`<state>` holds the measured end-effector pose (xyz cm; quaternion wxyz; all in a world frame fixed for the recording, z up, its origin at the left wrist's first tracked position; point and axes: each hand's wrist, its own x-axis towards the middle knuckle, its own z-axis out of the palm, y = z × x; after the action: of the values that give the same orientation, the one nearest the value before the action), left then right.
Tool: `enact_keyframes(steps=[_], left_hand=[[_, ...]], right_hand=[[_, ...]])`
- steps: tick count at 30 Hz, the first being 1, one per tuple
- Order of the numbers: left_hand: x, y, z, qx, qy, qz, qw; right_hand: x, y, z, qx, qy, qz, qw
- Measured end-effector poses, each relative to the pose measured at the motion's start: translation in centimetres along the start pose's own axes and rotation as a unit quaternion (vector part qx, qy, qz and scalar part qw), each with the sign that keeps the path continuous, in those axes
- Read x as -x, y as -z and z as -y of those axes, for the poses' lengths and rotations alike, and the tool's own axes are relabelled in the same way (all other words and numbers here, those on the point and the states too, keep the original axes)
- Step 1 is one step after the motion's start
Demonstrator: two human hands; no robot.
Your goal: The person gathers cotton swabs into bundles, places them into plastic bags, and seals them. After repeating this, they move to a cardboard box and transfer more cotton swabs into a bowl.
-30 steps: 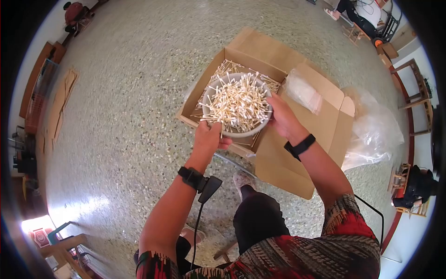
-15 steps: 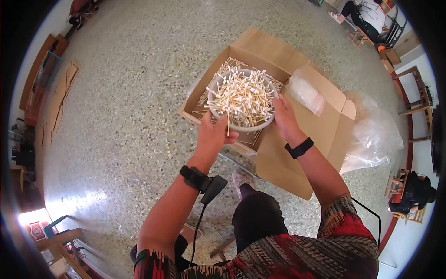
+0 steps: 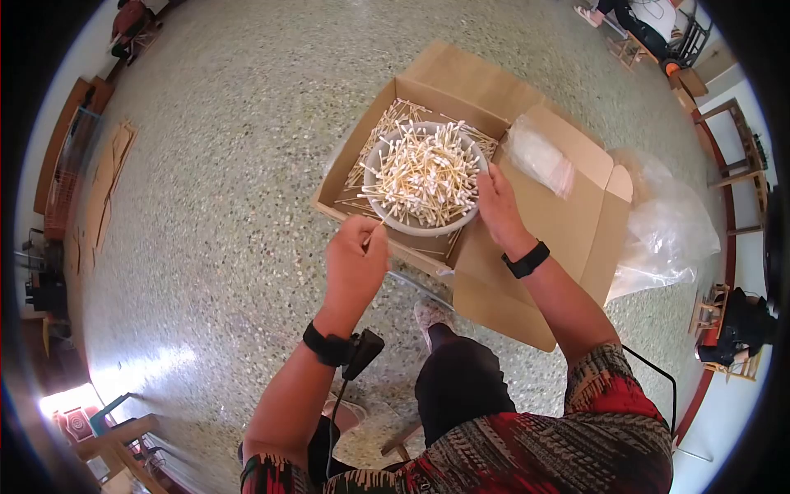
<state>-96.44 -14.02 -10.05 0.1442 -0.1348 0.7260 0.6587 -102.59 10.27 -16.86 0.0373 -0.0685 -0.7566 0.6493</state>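
A round grey bowl (image 3: 399, 224) heaped with cotton swabs (image 3: 432, 173) sits over an open cardboard box (image 3: 329, 193). More loose swabs (image 3: 393, 123) lie in the box around it. My right hand (image 3: 504, 212) grips the bowl's right rim, thumb and fingers pressed against it. Just off the bowl's lower left side, my left hand (image 3: 356, 259) is closed in a pinch, with a thin swab between thumb and fingertips. A clear plastic bag (image 3: 539, 160) rests on the box's open flap.
Clear plastic sheeting (image 3: 666, 230) lies right of the box. Flat cardboard pieces (image 3: 107, 193) are on the floor at the left. Seated people appear at the upper left (image 3: 130, 25), upper right (image 3: 650, 29) and right edge (image 3: 741, 329). A metal bar (image 3: 420, 288) runs below the box.
My left hand has let go of the bowl's rim and moved down and left, now pinching a swab. My right hand stays on the bowl.
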Motion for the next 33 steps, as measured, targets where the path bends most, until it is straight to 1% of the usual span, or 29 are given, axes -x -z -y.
enact_keyframes(steps=[1,2,3,5,6,7,8,9,10,12,14,15,16,17,18,19,20,21,22,24,25,27,29,31,33], left_hand=[[-0.3,-0.1,0.3,-0.159,-0.135,-0.042,0.977],[-0.5,-0.2,0.5,-0.311,-0.264,-0.083,0.909],[-0.5,-0.6,0.0,-0.311,-0.263,-0.084,0.909],[-0.3,-1.7,-1.1,-0.419,-0.231,-0.086,0.874],[-0.3,-1.9,-1.0,-0.419,-0.231,-0.087,0.874],[-0.3,-2.0,-0.8,-0.399,-0.268,-0.110,0.870],[-0.4,-2.1,-0.6,-0.379,-0.304,-0.132,0.864],[-0.1,-1.9,-0.8,-0.379,-0.305,-0.131,0.864],[0.4,-1.5,-1.0,-0.359,-0.306,-0.138,0.871],[1.0,-1.0,-1.2,-0.339,-0.306,-0.144,0.878],[1.4,-0.6,-1.2,-0.258,-0.292,-0.184,0.902],[1.3,-0.5,-0.7,-0.259,-0.293,-0.181,0.902],[1.0,-0.3,0.1,-0.186,-0.295,-0.200,0.916],[0.9,-0.1,0.9,-0.112,-0.295,-0.216,0.924],[0.9,0.5,1.4,-0.085,-0.271,-0.218,0.934],[1.3,0.9,1.3,-0.085,-0.274,-0.209,0.935],[1.9,1.2,0.8,0.027,-0.197,-0.209,0.958],[2.4,1.7,0.7,0.135,-0.115,-0.205,0.962],[2.9,2.8,1.2,0.132,-0.116,-0.199,0.964],[4.3,5.3,2.7,0.143,-0.083,-0.142,0.976],[5.5,5.9,2.7,0.140,-0.083,-0.142,0.976],[8.6,6.9,2.0,0.130,-0.093,-0.130,0.979],[11.6,7.2,2.0,0.144,-0.092,-0.153,0.973],[14.6,7.9,2.4,0.160,-0.094,-0.181,0.966],[17.7,8.7,3.0,0.161,-0.077,-0.225,0.958]], right_hand=[[0.2,0.0,0.2,-0.001,0.000,0.000,1.000],[0.4,0.0,0.6,0.014,-0.005,0.011,1.000],[0.7,0.0,0.9,0.029,-0.009,0.023,0.999],[0.9,-0.4,0.9,0.036,-0.007,0.033,0.999],[1.0,-0.7,0.9,0.043,-0.005,0.042,0.998],[1.2,-0.8,1.0,0.043,-0.004,0.042,0.998],[1.4,-0.9,1.0,-0.004,-0.028,0.044,0.999],[1.6,-1.2,1.3,-0.053,-0.051,0.045,0.996],[2.0,-1.3,1.7,-0.053,-0.051,0.044,0.996],[2.6,-1.2,2.8,-0.132,-0.087,0.031,0.987],[2.8,-1.6,3.4,-0.150,-0.099,0.027,0.983],[2.9,-1.9,3.6,-0.169,-0.111,0.023,0.979],[2.9,-2.1,3.0,-0.170,-0.110,0.018,0.979],[2.9,-2.3,2.0,-0.143,-0.090,0.040,0.985],[3.0,-2.4,1.6,-0.116,-0.069,0.058,0.989],[3.4,-3.0,1.8,-0.116,-0.068,0.049,0.990],[4.1,-3.9,2.1,-0.132,-0.039,0.051,0.989],[4.7,-4.7,2.4,-0.148,-0.008,0.055,0.987],[5.5,-4.9,3.4,-0.150,-0.007,0.048,0.987],[7.3,-5.2,5.2,-0.108,-0.002,0.116,0.987],[8.0,-5.7,5.2,-0.111,-0.003,0.114,0.987],[9.4,-6.5,5.5,-0.071,0.075,0.122,0.987],[11.0,-7.0,6.7,-0.073,0.093,0.145,0.982],[12.7,-7.7,8.3,-0.094,0.060,0.189,0.976],[14.1,-7.9,9.6,-0.078,0.058,0.223,0.970]])
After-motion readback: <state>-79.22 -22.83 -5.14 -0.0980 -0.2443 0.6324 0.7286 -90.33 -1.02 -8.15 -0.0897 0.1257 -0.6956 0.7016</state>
